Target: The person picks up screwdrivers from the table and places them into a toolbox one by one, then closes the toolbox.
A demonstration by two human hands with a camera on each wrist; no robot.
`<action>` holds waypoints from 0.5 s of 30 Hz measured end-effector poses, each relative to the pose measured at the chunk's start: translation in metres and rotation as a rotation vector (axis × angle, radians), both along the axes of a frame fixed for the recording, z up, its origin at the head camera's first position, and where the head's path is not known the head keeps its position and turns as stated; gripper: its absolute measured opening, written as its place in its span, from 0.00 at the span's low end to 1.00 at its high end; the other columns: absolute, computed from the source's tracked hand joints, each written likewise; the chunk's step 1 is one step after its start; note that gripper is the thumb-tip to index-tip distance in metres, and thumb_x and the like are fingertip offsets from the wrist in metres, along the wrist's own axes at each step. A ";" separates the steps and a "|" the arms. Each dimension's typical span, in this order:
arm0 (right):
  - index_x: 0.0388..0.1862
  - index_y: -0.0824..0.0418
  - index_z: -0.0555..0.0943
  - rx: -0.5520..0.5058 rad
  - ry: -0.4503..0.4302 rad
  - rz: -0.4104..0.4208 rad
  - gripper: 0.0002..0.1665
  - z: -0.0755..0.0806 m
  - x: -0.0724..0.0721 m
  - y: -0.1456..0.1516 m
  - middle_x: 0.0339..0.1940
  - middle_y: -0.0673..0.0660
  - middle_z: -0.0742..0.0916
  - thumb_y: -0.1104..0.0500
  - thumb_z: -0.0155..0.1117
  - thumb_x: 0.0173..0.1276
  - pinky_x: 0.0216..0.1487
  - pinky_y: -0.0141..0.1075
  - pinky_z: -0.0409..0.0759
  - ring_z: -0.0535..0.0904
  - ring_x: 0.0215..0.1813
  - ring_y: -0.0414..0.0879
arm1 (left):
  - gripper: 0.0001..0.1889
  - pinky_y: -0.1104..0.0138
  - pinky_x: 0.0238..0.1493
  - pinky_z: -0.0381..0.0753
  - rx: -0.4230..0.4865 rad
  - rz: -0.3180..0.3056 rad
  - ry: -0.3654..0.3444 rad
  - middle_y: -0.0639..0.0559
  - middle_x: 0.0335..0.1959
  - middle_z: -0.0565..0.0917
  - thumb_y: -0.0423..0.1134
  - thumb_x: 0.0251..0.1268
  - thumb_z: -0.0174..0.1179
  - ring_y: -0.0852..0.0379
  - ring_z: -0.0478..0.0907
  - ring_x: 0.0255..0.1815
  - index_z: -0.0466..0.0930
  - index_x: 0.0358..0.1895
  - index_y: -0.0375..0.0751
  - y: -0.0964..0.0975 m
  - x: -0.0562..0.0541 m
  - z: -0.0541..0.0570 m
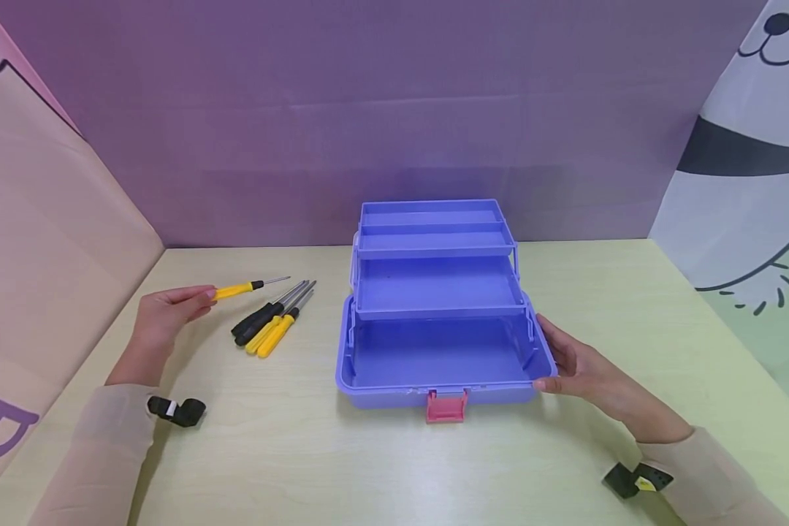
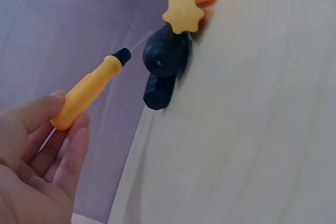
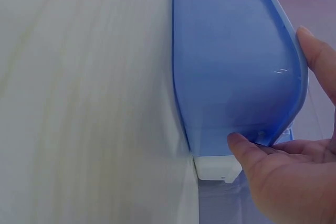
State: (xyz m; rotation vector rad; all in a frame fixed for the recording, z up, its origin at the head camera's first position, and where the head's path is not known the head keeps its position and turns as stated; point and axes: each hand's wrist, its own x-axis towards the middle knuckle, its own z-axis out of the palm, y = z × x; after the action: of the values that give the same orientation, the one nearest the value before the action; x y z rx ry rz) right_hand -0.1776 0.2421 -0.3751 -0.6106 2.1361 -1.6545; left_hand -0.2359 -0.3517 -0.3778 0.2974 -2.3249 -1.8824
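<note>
Pale sleeves (image 1: 95, 456) reach in from the bottom corners, nearest of all, and each has a small black wrist camera (image 1: 188, 413) on it. They are over a pale wooden bench (image 1: 269, 453).

The left hand (image 1: 164, 318) pinches a yellow screwdriver (image 1: 234, 291) by the back end of its handle, thumb against fingers. This screwdriver is up in the air on the left side, and its thin metal tip points right, where the toolbox (image 1: 381, 400) is. Near it, 2 black screwdrivers (image 1: 253, 320) and 2 other yellow screwdrivers (image 1: 277, 336) lie together on the bench, tips pointing away from the person.

The right hand (image 1: 578, 365) grips the toolbox at its right front corner, with the thumb at the front and the fingers along the side. The toolbox is blue-purple and stands near the middle of the bench, to the right of all 5 screwdrivers. Its 2 trays are up like stairs. The top tray (image 1: 434, 239) has a thin wall (image 1: 432, 224) across it that makes 2 parts, and the lower tray (image 1: 437, 283) is 1 big space. Below them is the deep bottom box (image 1: 434, 354). A pink latch (image 1: 446, 410) hangs on the front. Behind it all is purple cloth (image 1: 368, 109), and a white cartoon animal (image 1: 736, 219) with a black band shows at the right
</note>
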 end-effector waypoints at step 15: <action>0.75 0.66 0.36 0.000 0.007 0.003 0.57 -0.001 -0.001 0.001 0.76 0.67 0.45 0.64 0.65 0.61 0.58 0.22 0.67 0.47 0.71 0.70 | 0.13 0.74 0.39 0.80 0.140 0.103 0.027 0.65 0.33 0.85 0.44 0.50 0.71 0.66 0.84 0.34 0.88 0.41 0.50 -0.004 -0.012 -0.006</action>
State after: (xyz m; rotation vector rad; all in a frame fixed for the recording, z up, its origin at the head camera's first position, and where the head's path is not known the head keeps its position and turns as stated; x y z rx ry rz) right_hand -0.1783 0.2428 -0.3765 -0.6205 2.1384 -1.6534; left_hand -0.2475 -0.3560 -0.3836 0.3966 -2.1208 -1.9894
